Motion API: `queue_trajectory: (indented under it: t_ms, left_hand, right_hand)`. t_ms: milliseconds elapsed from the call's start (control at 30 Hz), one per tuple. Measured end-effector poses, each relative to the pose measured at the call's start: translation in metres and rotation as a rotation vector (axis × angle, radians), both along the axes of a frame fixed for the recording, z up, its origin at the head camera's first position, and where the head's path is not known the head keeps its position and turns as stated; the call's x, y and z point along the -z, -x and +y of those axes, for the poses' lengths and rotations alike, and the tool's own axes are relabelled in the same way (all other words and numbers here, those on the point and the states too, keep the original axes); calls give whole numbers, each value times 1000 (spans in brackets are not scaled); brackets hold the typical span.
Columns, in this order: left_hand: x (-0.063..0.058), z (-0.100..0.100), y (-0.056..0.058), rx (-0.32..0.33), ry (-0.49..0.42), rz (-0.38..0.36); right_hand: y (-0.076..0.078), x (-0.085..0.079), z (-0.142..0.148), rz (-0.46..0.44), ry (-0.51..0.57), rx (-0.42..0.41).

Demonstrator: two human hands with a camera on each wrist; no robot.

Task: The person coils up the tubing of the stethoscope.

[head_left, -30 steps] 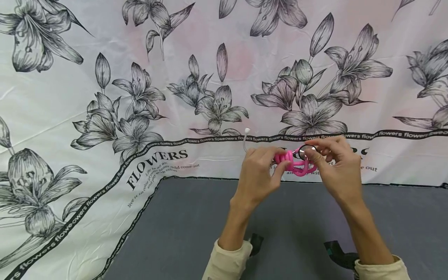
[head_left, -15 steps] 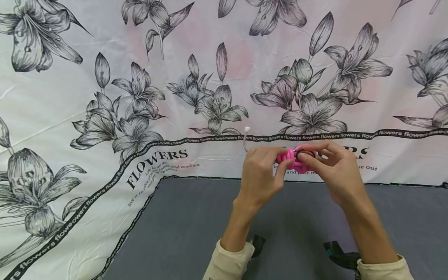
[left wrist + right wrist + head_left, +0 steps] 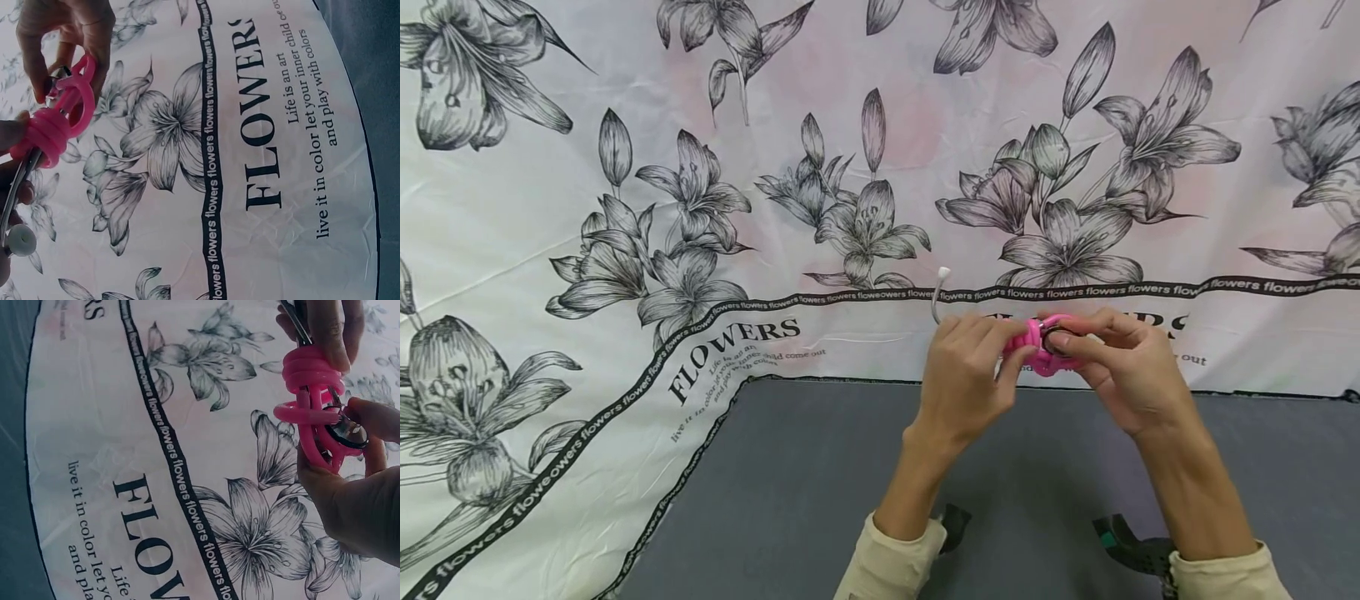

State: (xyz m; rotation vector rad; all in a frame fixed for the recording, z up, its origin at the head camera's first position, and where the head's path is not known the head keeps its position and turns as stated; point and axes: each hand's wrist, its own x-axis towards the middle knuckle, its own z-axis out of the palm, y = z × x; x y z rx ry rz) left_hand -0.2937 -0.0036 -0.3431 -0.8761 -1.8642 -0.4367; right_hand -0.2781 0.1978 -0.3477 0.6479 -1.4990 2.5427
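Observation:
A stethoscope with bright pink tubing (image 3: 1043,360) is held up between both hands, its tube wound into a tight coil (image 3: 49,134). My left hand (image 3: 966,367) grips the coil and metal ear tubes (image 3: 20,184) between thumb and fingers. One pale ear tip (image 3: 943,272) sticks up beyond that hand. On the other side, my right hand (image 3: 1138,371) pinches the round chest piece (image 3: 349,432) with thumb and fingers. The chest piece lies against pink loops (image 3: 309,414) just below the coil. Fingers hide part of the tubing.
A white cloth (image 3: 850,342) printed with black lilies and "FLOWERS" lettering spreads behind the hands. Its black-edged border meets a dark grey surface (image 3: 820,483) below the forearms. Black straps (image 3: 1131,546) sit near both cream cuffs.
The right hand has turned and brought the chest piece in against the pink loops, which hung wider before. The left hand and the ear tip have shifted slightly right.

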Motion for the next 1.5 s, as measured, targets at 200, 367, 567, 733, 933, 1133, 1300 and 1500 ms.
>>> queue_trajectory:
  t_ms: [200,367,567,733,933,1133,1300,1500]
  left_hand:
    - [-3,-1,0,4,55,127]
    - [-5,-4,-1,18,83,230]
    - [-6,-7,0,44,130,304]
    - [-7,-7,0,46,161,359]
    - [-8,-9,-2,24,189,402]
    - [-8,-8,-4,19,195,422]
    - [-9,-7,-5,8,209,427]
    - [-9,-10,-2,34,175,382]
  right_hand:
    - [5,3,9,-44,85,-175]
    - [10,5,15,-34,-7,-287]
    - [12,10,19,-35,-85,-227]
    - [11,12,19,-29,-103,-195]
    - [12,11,19,40,-76,-257]
    - [10,9,21,32,-35,-273]
    - [7,8,16,48,-29,-220]
    - [4,4,6,62,-80,-100]
